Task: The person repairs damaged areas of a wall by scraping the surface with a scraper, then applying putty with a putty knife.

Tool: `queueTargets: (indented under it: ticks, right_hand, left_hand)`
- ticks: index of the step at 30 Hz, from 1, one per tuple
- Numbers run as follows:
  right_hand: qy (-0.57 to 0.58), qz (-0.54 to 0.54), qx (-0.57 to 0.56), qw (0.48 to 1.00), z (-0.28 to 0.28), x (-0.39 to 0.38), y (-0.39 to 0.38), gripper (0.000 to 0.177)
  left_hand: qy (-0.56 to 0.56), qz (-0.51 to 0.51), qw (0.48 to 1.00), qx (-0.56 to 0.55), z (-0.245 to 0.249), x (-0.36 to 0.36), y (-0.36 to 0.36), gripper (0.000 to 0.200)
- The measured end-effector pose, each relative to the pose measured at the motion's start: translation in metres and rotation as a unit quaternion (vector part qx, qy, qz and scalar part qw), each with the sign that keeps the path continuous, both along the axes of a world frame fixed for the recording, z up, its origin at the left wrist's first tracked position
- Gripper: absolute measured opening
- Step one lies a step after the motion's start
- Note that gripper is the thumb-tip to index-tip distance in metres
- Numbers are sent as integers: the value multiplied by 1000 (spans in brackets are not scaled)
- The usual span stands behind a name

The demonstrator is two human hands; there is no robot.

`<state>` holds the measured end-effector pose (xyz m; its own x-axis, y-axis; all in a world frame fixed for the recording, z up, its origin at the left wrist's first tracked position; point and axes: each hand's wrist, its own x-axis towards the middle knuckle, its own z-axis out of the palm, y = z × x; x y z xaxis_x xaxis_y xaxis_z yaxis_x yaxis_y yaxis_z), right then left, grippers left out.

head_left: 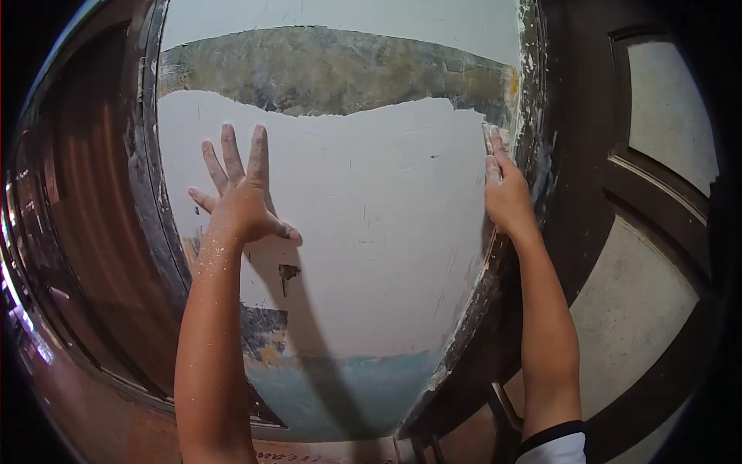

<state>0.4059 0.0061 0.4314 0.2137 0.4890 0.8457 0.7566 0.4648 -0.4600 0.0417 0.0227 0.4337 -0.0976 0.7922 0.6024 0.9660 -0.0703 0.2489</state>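
Note:
In front of me is a wall panel with a broad layer of white plaster [371, 201]. My left hand [241, 197] lies against the plaster at the left, its fingers spread and dusted white. At the panel's right edge, my right hand [506, 189] is closed, with fingers pointing up. It grips what looks like a putty knife [487, 137], mostly hidden by the fingers; a thin pale edge shows beside the fingertips. Above the plaster runs a bare grey-brown band [332, 69] with a wavy lower border. White specks dot my left forearm.
Dark, chipped frame strips border the panel, including the right strip [529, 93]. A dark panelled door [657, 185] stands at the right. Brown curtain-like folds [85, 185] show at the left. Below the plaster lie a dark patch [264, 331] and a blue-green strip [332, 390].

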Motion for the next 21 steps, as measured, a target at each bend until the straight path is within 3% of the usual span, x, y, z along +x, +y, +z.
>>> queueTargets:
  ticks: [5, 8, 14, 16, 19, 21]
  right_hand:
    - [0, -41, -5, 999, 2, 1, 5, 46]
    - [-2, -40, 15, 999, -3, 3, 3, 43]
    - [-17, -90, -33, 995, 12, 5, 7, 41]
    - [-11, -104, -28, 994, 7, 0, 7, 41]
    - [-48, -79, 62, 994, -1, 5, 6, 43]
    - [-49, -86, 14, 995, 2, 5, 5, 46]
  left_hand:
    - [22, -5, 1000, 16, -6, -6, 14, 189]
    - [1, 7, 1000, 5, 0, 2, 0, 176]
    - [7, 19, 1000, -11, -2, 0, 7, 176]
    - [22, -3, 1000, 20, -6, -6, 15, 187]
    - [25, 2, 999, 20, -4, -5, 16, 187]
    - [17, 1, 1000, 16, -5, -5, 15, 187]
